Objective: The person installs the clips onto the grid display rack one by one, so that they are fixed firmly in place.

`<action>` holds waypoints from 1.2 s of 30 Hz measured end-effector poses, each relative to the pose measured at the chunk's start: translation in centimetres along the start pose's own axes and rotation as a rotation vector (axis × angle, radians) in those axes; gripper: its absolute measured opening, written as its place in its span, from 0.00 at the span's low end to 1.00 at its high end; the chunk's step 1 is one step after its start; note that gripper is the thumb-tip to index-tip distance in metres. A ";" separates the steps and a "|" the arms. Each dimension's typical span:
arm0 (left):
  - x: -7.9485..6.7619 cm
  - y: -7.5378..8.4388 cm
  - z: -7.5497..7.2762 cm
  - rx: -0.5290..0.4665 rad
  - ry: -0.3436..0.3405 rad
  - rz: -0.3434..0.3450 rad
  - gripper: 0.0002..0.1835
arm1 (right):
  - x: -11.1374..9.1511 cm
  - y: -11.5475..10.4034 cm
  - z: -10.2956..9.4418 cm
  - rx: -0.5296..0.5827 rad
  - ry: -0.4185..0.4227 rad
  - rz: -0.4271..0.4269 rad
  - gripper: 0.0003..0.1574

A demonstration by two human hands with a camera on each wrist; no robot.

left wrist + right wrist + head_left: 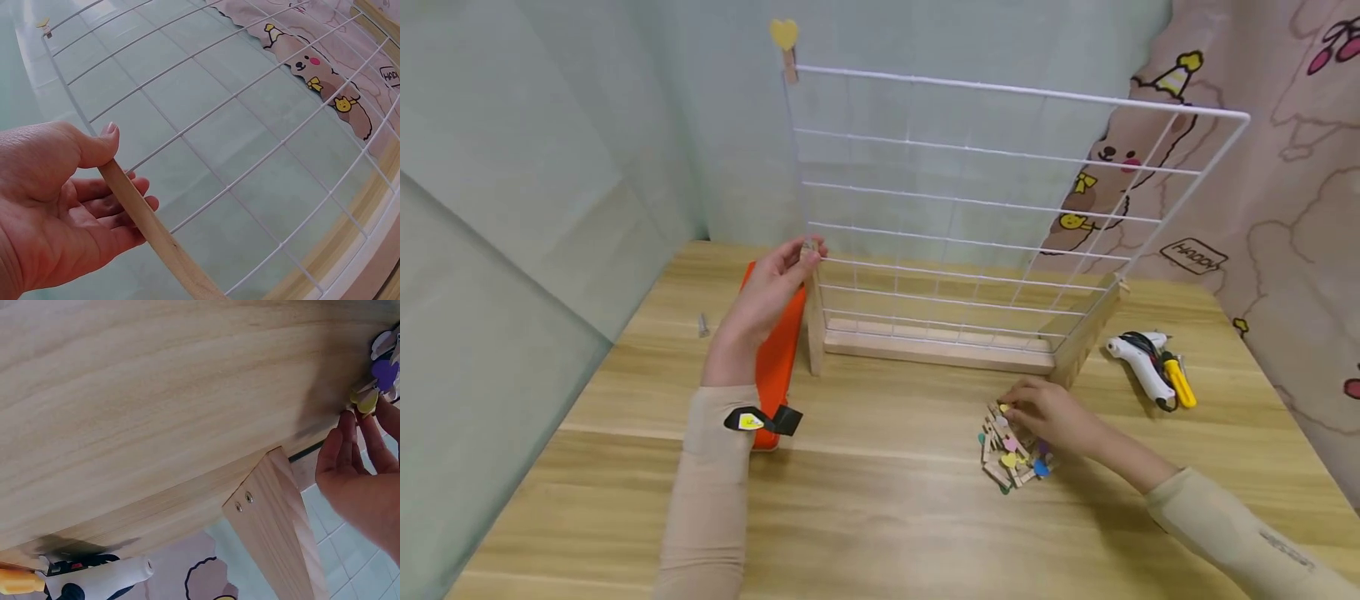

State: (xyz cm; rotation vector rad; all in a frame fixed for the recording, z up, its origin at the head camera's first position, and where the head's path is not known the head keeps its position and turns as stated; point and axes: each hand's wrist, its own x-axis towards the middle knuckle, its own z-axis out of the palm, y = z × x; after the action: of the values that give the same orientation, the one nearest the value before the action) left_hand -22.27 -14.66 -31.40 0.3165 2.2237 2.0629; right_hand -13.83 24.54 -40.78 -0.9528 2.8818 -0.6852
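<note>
Your left hand point(767, 283) is closed lightly round the top of the left wooden post point(150, 226), with the thumb on one side and the fingers curled behind. The post belongs to a wooden stand point(936, 352) at the far side of the bench point(880, 517), and a white wire grid point(955, 200) rises from it. One clip with a yellow heart point(785, 36) sits on the grid's top left corner.

Your right hand point(1060, 417) is bent over a pile of small wooden clips point(1011, 454), just on the near side of the stand's right post point(275, 519). Its fingertips meet a yellow heart point(367, 402) at the pile's edge; you cannot tell from here whether they have pinched it.

The clips overlap, so lifting one could drag a neighbour along or scatter the heap. A hold on the heart alone, rather than the wooden legs, might let the clip slip. If your left hand pulled or pushed hard, the stand could slide or the grid tilt, especially if its joints are loose. Drawing your right wrist back towards the far side could knock the right post.

Well to the right lie a white glue gun point(1142, 371) and a yellow screwdriver point(1180, 382), where a wide elbow swing might catch them. On the left, beyond the orange box point(781, 358), a loose screw point(702, 325) could roll if brushed
</note>
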 end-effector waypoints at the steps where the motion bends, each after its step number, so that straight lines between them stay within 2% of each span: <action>1: 0.0 0.1 0.0 0.002 0.001 0.003 0.26 | 0.1 0.0 0.0 0.007 0.005 0.013 0.10; 4: 0.1 0.4 0.1 0.002 -0.005 0.008 0.27 | 0.2 0.1 -0.4 0.037 -0.006 0.068 0.07; 8: 0.2 0.4 0.3 0.000 -0.009 0.011 0.28 | -0.1 0.1 -1.1 0.114 -0.034 0.141 0.08; 12: 0.3 0.3 0.4 0.001 -0.019 0.007 0.29 | -0.2 -0.2 -1.6 0.144 0.004 0.180 0.09; 14: 0.3 0.2 0.5 0.010 -0.019 0.003 0.29 | 0.1 -0.5 -1.9 0.147 0.050 0.165 0.09; 19: 0.6 0.2 0.5 0.022 -0.012 0.010 0.28 | 2.2 -2.0 -3.5 0.143 0.183 0.058 0.16; 23: 0.7 0.3 0.6 0.018 -0.024 0.009 0.27 | 4.3 -4.3 -5.6 0.097 0.201 -0.008 0.16; 27: 0.6 0.3 0.3 0.031 -0.032 0.016 0.27 | 7.2 -7.7 -8.4 0.064 0.199 -0.124 0.13; 32: 0.1 0.2 -0.5 0.044 -0.042 0.025 0.28 | 11.7 -12.6 -11.9 0.080 0.304 -0.335 0.12; 36: 0.0 0.2 -0.5 0.042 -0.060 0.024 0.30 | 14.3 -16.8 -15.3 0.177 0.349 -0.380 0.14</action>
State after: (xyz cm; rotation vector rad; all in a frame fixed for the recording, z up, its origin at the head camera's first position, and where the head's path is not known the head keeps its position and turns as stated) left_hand -22.40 -15.15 -31.17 0.4041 2.2420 1.9927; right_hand -18.56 10.43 -18.40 -1.5061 2.8677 -1.2232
